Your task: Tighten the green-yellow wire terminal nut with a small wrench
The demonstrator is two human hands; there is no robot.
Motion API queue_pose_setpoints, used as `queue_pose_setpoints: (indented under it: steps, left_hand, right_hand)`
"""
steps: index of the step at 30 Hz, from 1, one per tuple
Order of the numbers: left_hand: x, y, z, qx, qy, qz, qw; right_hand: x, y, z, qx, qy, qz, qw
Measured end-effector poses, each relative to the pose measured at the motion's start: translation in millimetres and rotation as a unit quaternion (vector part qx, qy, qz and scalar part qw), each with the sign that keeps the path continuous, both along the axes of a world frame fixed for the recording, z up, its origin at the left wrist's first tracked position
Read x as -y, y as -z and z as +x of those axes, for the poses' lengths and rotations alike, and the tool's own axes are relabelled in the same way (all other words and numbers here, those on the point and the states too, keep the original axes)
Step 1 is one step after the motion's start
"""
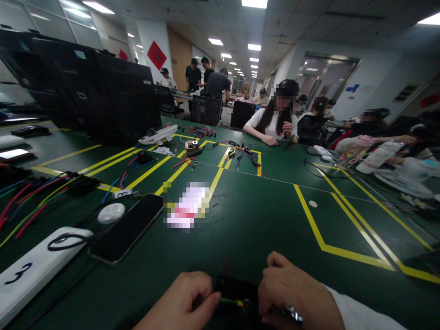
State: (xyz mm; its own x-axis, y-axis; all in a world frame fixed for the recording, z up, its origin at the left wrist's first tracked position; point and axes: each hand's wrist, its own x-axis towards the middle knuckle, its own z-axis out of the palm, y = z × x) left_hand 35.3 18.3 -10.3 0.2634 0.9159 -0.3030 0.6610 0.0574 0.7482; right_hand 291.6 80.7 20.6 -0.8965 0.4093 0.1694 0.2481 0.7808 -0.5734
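At the bottom of the head view, my left hand (194, 298) pinches the end of a green and yellow wire (231, 300). The wire's other end reaches a small round metal part on a black piece (237, 286) lying between my hands. Curled at the right side of that black piece is my right hand (292, 291), its fingers closed round a shiny metal object (294, 314) that is only partly visible and too dark to name.
Left are a dark phone (128, 228), a white power strip (37, 270), a white disc (111, 212) and wire bundles (44, 192). Ahead lie a pixelated sheet (188, 205) and more wires (240, 153). Yellow tape marks the green table (261, 215). A person (275, 114) sits opposite.
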Motion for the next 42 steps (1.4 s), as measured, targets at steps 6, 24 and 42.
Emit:
queue_pose_setpoints:
  steps: [6,24,42]
  left_hand:
    - [1,0.1,0,0.005,-0.003,0.005,1.000]
    - [0,8.4,-3,0.064,-0.001,-0.024,0.998]
    - [-4,4.4,-2,0.083,0.017,-0.024,0.996]
  right_hand:
    - [-7,-1.1,1,0.010,-0.046,0.007,0.999]
    - [34,-12.6,7,0.032,0.185,-0.007,0.982]
    - [30,-1.4,-2,0.033,0.161,0.025,0.986]
